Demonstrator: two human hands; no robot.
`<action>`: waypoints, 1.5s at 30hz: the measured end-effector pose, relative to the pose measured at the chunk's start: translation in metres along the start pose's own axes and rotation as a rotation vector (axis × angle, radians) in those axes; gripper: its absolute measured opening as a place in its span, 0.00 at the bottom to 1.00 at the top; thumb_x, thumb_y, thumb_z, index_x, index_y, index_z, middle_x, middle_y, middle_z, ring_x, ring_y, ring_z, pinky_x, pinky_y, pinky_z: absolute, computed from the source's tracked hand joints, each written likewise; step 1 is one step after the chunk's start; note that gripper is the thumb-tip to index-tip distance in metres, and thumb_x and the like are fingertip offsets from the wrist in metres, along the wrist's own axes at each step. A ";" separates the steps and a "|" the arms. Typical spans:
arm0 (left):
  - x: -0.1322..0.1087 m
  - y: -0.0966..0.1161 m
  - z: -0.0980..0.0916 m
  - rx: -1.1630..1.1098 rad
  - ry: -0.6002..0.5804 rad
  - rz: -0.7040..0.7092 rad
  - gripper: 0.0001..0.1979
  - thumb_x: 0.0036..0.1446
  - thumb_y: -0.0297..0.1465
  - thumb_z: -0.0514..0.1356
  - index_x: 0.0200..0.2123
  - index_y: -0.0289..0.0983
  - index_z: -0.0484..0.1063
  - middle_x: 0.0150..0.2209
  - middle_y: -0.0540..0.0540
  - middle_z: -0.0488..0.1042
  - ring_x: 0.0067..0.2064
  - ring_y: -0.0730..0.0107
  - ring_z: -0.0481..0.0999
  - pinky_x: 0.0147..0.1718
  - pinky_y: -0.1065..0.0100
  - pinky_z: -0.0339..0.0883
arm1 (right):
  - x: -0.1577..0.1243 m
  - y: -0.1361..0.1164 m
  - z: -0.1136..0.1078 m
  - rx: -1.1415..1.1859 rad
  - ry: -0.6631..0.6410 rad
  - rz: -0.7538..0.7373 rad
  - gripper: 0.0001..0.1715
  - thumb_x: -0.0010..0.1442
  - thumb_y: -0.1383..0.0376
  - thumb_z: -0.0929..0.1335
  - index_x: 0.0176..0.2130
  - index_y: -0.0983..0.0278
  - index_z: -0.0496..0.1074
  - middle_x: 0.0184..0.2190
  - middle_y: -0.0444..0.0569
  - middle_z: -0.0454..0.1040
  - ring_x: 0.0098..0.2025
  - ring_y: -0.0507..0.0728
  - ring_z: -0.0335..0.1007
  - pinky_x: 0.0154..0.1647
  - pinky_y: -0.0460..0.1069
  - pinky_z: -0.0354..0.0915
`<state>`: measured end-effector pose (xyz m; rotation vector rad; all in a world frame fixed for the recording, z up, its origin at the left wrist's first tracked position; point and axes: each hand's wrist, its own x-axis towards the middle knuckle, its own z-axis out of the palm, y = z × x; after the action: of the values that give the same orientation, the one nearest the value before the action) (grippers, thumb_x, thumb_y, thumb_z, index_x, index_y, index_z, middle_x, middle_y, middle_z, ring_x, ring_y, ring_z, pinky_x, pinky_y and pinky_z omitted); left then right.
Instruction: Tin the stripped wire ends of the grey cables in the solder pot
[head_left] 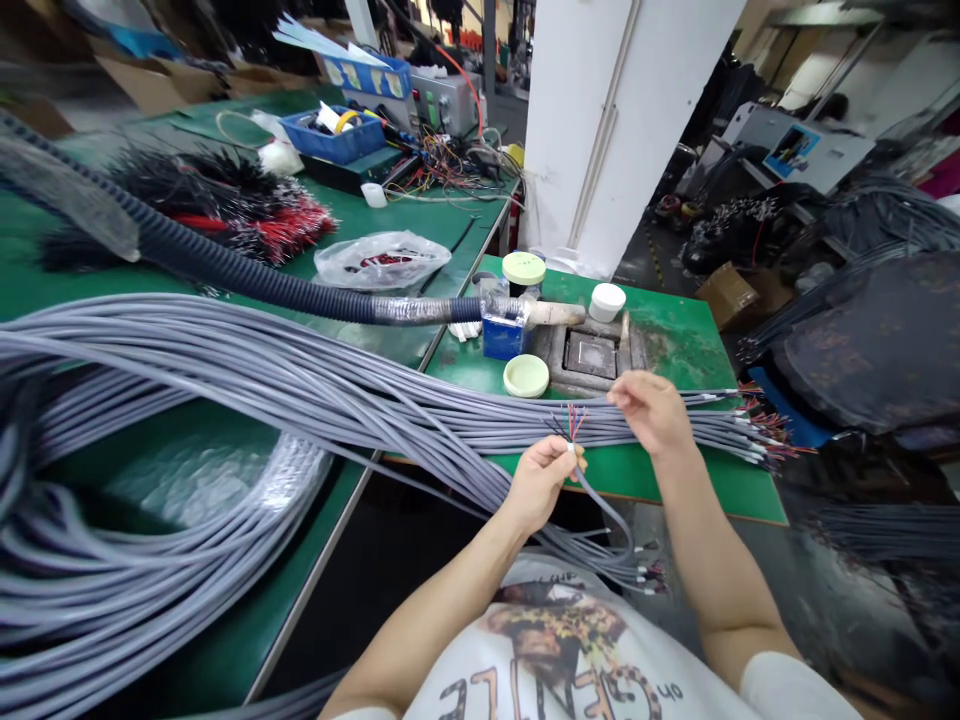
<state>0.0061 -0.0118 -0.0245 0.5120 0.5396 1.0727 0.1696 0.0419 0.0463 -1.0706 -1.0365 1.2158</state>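
My left hand (536, 485) is clenched around one grey cable (604, 510), just below its cut end, where thin coloured cores (571, 422) spread out like a small stiff brush. My right hand (651, 410) is just beside these cores, and its fingers (626, 393) are loosely curved and grasp nothing. The smooth grey cables of a long bundle (315, 390) lie across the green bench (637, 480), and at the right their stripped ends make a bright, untidy fringe. Farther on the bench stand a blue box (501, 338), a round pale green lid (526, 376) and a square metal recess (591, 355). Behind the bundle, a ribbed dark conduit (247, 275) crosses a second green bench (469, 230), near a crumpled clear plastic bag (382, 260) and bristly bunches of black and red wires (225, 210).
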 end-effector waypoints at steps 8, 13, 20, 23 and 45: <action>0.000 0.002 0.003 -0.001 -0.098 -0.085 0.17 0.41 0.40 0.72 0.27 0.33 0.74 0.22 0.49 0.73 0.24 0.76 0.70 0.28 0.72 0.61 | -0.006 0.002 0.011 -0.112 -0.478 0.249 0.13 0.43 0.63 0.76 0.33 0.64 0.80 0.28 0.46 0.78 0.27 0.51 0.71 0.31 0.46 0.68; -0.002 0.003 0.001 -0.030 -0.134 -0.109 0.18 0.41 0.40 0.72 0.27 0.32 0.74 0.22 0.48 0.73 0.24 0.76 0.70 0.29 0.71 0.62 | -0.001 0.004 0.024 -0.071 -0.465 0.201 0.08 0.42 0.63 0.77 0.24 0.64 0.78 0.20 0.44 0.74 0.21 0.49 0.67 0.23 0.44 0.64; 0.002 0.006 -0.011 -0.149 -0.021 -0.034 0.16 0.44 0.38 0.71 0.30 0.33 0.74 0.24 0.50 0.72 0.26 0.78 0.69 0.29 0.73 0.62 | -0.020 0.017 0.033 -0.322 -0.118 -0.033 0.05 0.48 0.62 0.75 0.25 0.61 0.80 0.21 0.45 0.76 0.23 0.51 0.68 0.24 0.46 0.63; 0.003 0.004 -0.014 -0.221 -0.063 -0.053 0.14 0.47 0.37 0.69 0.31 0.33 0.74 0.24 0.50 0.72 0.27 0.78 0.69 0.29 0.74 0.62 | -0.029 0.020 0.034 -0.425 -0.060 -0.126 0.04 0.49 0.63 0.74 0.26 0.61 0.80 0.23 0.45 0.78 0.26 0.53 0.71 0.29 0.48 0.65; 0.000 0.004 -0.010 -0.378 -0.193 -0.070 0.11 0.51 0.35 0.67 0.32 0.33 0.73 0.24 0.50 0.71 0.27 0.76 0.69 0.28 0.72 0.61 | -0.023 0.007 0.042 -0.517 -0.180 -0.098 0.11 0.50 0.61 0.73 0.34 0.64 0.78 0.28 0.46 0.77 0.29 0.52 0.69 0.31 0.47 0.64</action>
<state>-0.0031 -0.0091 -0.0291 0.2578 0.1758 1.0155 0.1261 0.0223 0.0471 -1.2978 -1.5798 0.9995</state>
